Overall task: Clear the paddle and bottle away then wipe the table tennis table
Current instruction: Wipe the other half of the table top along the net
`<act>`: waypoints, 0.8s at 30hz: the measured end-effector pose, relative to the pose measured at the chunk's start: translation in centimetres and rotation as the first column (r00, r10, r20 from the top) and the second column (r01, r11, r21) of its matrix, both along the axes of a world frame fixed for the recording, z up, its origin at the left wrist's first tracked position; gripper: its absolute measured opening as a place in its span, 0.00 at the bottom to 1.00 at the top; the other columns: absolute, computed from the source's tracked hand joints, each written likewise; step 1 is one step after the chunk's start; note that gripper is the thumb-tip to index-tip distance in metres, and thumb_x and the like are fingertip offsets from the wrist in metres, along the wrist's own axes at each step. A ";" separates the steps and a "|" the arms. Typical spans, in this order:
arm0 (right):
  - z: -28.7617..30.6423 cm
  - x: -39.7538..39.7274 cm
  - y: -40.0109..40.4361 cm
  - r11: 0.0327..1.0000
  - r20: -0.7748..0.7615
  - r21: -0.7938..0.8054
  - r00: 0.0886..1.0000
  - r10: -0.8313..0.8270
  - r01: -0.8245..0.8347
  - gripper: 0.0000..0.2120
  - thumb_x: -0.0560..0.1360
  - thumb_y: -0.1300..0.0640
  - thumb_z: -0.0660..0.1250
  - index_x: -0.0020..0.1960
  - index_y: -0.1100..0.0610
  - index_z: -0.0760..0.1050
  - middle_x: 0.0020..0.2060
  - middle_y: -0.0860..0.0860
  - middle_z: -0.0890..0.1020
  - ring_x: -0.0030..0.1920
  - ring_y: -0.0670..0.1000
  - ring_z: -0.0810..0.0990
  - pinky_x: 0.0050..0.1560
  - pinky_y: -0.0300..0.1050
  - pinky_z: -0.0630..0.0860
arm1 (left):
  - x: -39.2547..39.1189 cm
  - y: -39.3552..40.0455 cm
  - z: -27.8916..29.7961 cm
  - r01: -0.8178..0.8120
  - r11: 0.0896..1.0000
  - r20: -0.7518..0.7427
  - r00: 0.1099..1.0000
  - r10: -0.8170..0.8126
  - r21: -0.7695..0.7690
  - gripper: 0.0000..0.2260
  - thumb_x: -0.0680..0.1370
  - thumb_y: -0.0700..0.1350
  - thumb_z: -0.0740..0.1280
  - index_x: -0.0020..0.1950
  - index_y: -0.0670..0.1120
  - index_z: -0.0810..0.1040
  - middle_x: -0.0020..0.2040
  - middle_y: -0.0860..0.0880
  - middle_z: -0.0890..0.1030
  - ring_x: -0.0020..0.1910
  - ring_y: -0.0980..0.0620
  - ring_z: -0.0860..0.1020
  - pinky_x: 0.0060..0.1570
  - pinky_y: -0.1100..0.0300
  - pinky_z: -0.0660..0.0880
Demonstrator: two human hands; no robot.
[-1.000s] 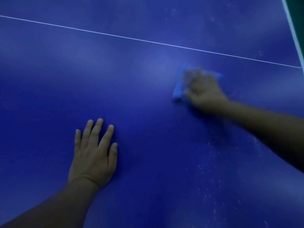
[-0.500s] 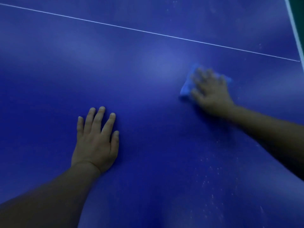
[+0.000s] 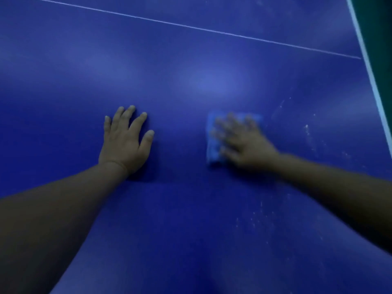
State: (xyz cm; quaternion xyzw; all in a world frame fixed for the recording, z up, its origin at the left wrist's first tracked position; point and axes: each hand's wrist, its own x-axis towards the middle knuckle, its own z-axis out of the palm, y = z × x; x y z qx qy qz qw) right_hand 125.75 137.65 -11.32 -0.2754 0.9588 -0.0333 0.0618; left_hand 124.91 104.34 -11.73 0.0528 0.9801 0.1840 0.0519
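Since half a second ago we have drawn our right hand (image 3: 241,143) and the cloth (image 3: 212,143) under it down and toward the middle of the frame: it was pressing near the white centre line (image 3: 191,27) in the upper right, and it now sits just right of centre, level with our left hand (image 3: 125,141). The two hands are now near each other, with a strip of bare table between them, where before they were well apart. The centre line itself has slid toward the top of the frame (our head has tipped as well), and the left hand appears higher in the frame than it did, though it stays planted on the same surface.

The right hand lies flat with its fingers spread and straight, palm down on the light blue cloth, pressing it against the table tennis table (image 3: 63,81). Nothing is curled round the cloth; it is held by pressure alone. The hand and cloth are smeared by motion blur, so we cannot tell the exact fold of the cloth, only that its left edge and upper right corner show past the fingers.

The left hand is likewise fully open, fingers fanned, palm resting on the bare blue surface and holding nothing.

Pale specks (image 3: 258,219) dot the table in the lower right, below the right forearm, with more near the white side edge (image 3: 369,66) at the right.
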 end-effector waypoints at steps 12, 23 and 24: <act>-0.4 18.4 -3.3 0.952 0.027 -0.012 0.952 0.305 -0.305 0.26 0.82 0.39 0.53 0.78 0.44 0.61 0.79 0.50 0.58 0.79 0.61 0.55 0.73 0.71 0.49 | 16.2 -4.0 1.8 0.173 0.984 -0.044 0.984 -0.172 0.036 0.26 0.80 0.52 0.54 0.74 0.40 0.70 0.77 0.40 0.64 0.78 0.41 0.58 0.76 0.39 0.49; -0.8 21.0 -7.7 0.815 0.006 -0.067 0.817 -0.576 0.576 0.29 0.81 0.37 0.47 0.80 0.44 0.54 0.81 0.48 0.51 0.80 0.57 0.47 0.75 0.68 0.46 | 21.0 -6.5 1.1 0.290 0.955 0.040 0.957 -0.288 -0.058 0.27 0.81 0.53 0.51 0.75 0.39 0.68 0.78 0.40 0.62 0.79 0.41 0.55 0.77 0.43 0.46; -0.9 25.4 -8.9 0.887 0.005 -0.051 0.889 -0.459 0.458 0.28 0.82 0.37 0.47 0.80 0.44 0.55 0.81 0.48 0.52 0.80 0.58 0.48 0.74 0.70 0.49 | 21.0 -6.5 1.0 0.289 0.956 0.036 0.957 -0.288 -0.055 0.27 0.81 0.53 0.51 0.75 0.39 0.68 0.78 0.40 0.62 0.79 0.42 0.55 0.77 0.44 0.46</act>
